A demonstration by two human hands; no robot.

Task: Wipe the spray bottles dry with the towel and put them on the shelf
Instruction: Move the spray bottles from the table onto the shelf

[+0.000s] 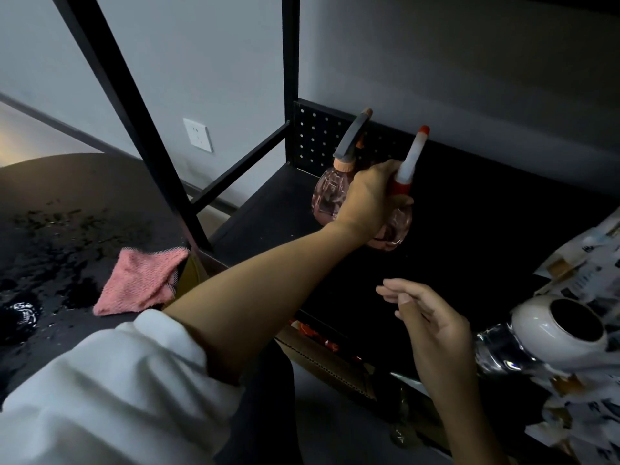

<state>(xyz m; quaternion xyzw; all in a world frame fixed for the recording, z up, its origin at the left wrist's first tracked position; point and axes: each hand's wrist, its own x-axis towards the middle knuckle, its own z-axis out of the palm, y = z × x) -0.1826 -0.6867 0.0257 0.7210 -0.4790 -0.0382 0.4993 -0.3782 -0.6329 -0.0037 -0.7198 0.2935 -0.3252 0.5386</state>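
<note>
My left hand (367,199) reaches over the black shelf (268,209) and is closed around a pink round spray bottle (397,226) with a white and red sprayer head; the bottle's base sits at or just above the shelf board. Right behind it, touching or nearly so, stands a second pink spray bottle (327,196) with a grey sprayer head, against the perforated back panel. My right hand (432,323) hovers lower right, fingers loosely apart, holding nothing. The pink towel (141,283) lies crumpled on the wet dark round table (67,203) at the left.
Black shelf posts (290,78) rise left and behind the bottles. A white ceramic jar (560,327) and a clear glass item lie at the right on patterned paper. A cardboard box (332,364) sits below the shelf. A wall socket (198,134) is on the wall.
</note>
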